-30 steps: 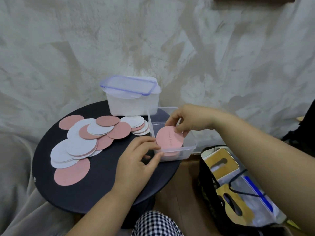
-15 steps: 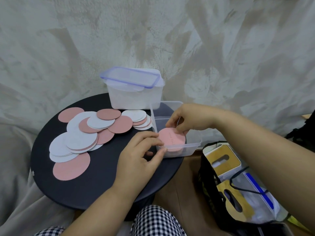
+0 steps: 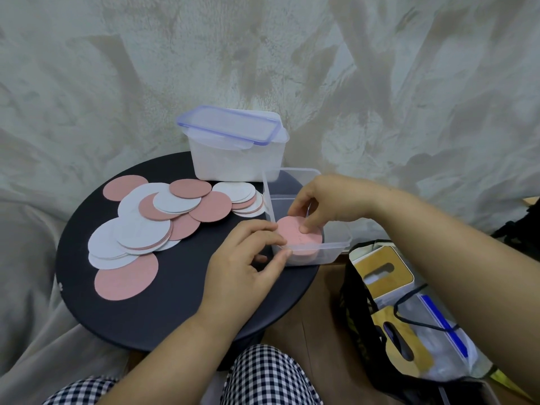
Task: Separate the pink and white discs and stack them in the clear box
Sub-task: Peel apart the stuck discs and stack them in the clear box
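We see the right hand (image 3: 327, 200) pinching the top pink disc (image 3: 293, 239) inside the clear box (image 3: 336, 246), the disc's far edge hidden under that hand. The left hand (image 3: 242, 267) grips the box's near corner.

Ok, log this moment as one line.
step: pink disc into clear box | right hand: holds disc | left hand: holds box corner | pending: loose discs on table

Round black desk (image 3: 163, 317). Far edge: white tub (image 3: 233, 165), blue-rimmed lid (image 3: 228, 124) resting on top. Right, on floor: black bag (image 3: 358, 311) holding wood-topped boxes (image 3: 382, 270). Pale cloth (image 3: 117, 68) behind.
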A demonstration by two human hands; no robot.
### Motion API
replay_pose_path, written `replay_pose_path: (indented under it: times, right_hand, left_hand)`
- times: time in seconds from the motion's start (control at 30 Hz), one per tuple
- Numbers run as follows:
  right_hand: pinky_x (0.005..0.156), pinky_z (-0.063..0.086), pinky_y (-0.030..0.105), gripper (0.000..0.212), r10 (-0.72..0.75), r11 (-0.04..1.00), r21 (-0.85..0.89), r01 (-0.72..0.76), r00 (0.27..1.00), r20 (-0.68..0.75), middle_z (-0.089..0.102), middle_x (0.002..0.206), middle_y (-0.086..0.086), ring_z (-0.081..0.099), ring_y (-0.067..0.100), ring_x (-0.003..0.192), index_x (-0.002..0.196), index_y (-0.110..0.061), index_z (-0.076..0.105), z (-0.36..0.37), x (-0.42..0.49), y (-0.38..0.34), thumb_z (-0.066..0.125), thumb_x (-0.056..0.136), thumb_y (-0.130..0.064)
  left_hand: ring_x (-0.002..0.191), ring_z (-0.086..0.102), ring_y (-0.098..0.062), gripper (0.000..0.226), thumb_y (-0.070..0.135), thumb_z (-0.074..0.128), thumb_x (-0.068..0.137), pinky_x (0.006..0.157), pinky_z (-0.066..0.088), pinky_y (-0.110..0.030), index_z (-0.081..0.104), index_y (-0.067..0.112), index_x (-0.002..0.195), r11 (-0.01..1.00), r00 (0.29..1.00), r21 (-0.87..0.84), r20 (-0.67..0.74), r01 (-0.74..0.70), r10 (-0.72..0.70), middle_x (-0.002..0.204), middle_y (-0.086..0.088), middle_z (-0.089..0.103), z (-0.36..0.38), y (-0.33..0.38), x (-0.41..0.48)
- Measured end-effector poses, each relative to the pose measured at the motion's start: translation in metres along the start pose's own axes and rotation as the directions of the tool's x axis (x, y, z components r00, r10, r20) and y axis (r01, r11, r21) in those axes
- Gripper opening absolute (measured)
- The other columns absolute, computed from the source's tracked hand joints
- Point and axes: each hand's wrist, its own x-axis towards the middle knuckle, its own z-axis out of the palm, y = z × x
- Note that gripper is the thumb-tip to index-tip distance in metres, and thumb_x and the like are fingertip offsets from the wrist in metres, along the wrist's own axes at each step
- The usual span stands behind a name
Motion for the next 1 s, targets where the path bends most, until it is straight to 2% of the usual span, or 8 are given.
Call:
replay_pose_path:
  times: [0.2,0.33,0.43,0.53,0.6,0.77,0.87,1.0]
  right_hand:
    - [0.085,0.048,0.023,0.038,0.003,1.000,0.009,-0.003,0.997,-0.071,0.063,0.104,-0.009,0.060,0.009,0.095,0.113,-0.026,0.062,-0.002,-0.008,-0.004,0.073,0.077,-0.028]
    - [0.072,0.043,0.004,0.031,-0.050,0.993,0.094,0.073,0.971,-0.232,0.059,0.090,-0.022,0.058,-0.006,0.090,0.112,-0.027,0.063,-0.006,-0.020,-0.017,0.069,0.081,-0.028]
    - [0.071,0.038,-0.003,0.023,-0.123,0.943,0.244,0.225,0.919,-0.374,0.058,0.087,-0.027,0.055,-0.018,0.081,0.106,-0.026,0.066,0.001,-0.025,-0.039,0.067,0.083,-0.023]
    - [0.080,0.045,0.007,0.018,-0.208,0.891,0.294,0.345,0.887,-0.412,0.063,0.094,-0.021,0.058,-0.008,0.092,0.102,-0.027,0.067,0.020,-0.019,-0.069,0.067,0.084,-0.025]
    - [0.086,0.048,0.016,0.020,-0.252,0.878,0.288,0.384,0.880,-0.403,0.064,0.102,-0.015,0.057,-0.001,0.098,0.104,-0.026,0.067,0.036,-0.007,-0.087,0.065,0.085,-0.027]
    - [0.110,0.026,0.030,0.050,-0.310,0.946,-0.005,0.325,0.898,-0.313,0.039,0.143,0.001,0.031,0.015,0.132,0.136,-0.018,0.043,0.078,0.043,-0.110,0.056,0.090,-0.034]
    - [0.114,0.017,0.039,0.064,-0.177,0.983,-0.111,0.149,0.930,-0.321,0.020,0.151,0.008,0.016,0.026,0.139,0.143,-0.014,0.026,0.096,0.061,-0.107,0.050,0.091,-0.042]
    - [0.117,0.011,0.036,0.065,-0.126,0.986,-0.142,0.089,0.952,-0.280,0.007,0.156,0.004,0.003,0.020,0.144,0.147,-0.017,0.016,0.111,0.053,-0.101,0.041,0.094,-0.045]
  left_hand:
    - [0.095,0.059,-0.003,0.018,0.030,0.062,0.078,0.066,0.054,-0.018,0.071,0.018,0.089,1.000,1.000,-0.014,0.007,0.014,-0.013,0.104,0.008,0.062,0.000,-0.001,-0.001]
    - [0.101,0.058,-0.001,0.018,0.024,0.064,0.081,0.068,0.050,-0.011,0.070,0.017,0.096,0.995,0.998,-0.073,0.022,0.067,-0.065,0.105,0.009,0.063,-0.008,0.004,0.000]
    - [0.101,0.056,0.005,0.015,0.024,0.060,0.083,0.073,0.045,-0.006,0.069,0.024,0.095,0.994,0.993,-0.029,-0.034,0.109,-0.110,0.105,0.016,0.062,-0.029,0.005,0.000]
    - [0.101,0.054,0.006,0.019,0.036,0.051,0.081,0.086,0.037,-0.005,0.066,0.033,0.093,0.978,0.983,0.131,-0.111,0.163,-0.149,0.103,0.026,0.060,-0.066,-0.009,-0.006]
    - [0.104,0.056,-0.004,0.023,0.034,0.054,0.079,0.091,0.036,-0.012,0.067,0.028,0.097,0.934,0.964,0.256,-0.158,0.248,-0.213,0.104,0.025,0.059,-0.093,-0.025,-0.012]
    - [0.123,0.049,-0.029,0.037,0.018,0.062,0.082,0.100,0.034,-0.036,0.063,0.008,0.117,0.753,0.906,0.512,-0.144,0.413,-0.398,0.131,-0.008,0.055,-0.139,-0.051,-0.039]
    - [0.121,0.053,-0.031,0.046,0.034,0.051,0.083,0.099,0.037,-0.046,0.062,0.009,0.119,0.688,0.908,0.630,-0.068,0.361,-0.414,0.133,-0.012,0.054,-0.143,-0.052,-0.058]
    - [0.111,0.060,-0.033,0.047,0.037,0.038,0.084,0.095,0.030,-0.051,0.068,0.009,0.109,0.678,0.951,0.707,0.027,0.200,-0.309,0.122,-0.014,0.062,-0.140,-0.051,-0.073]
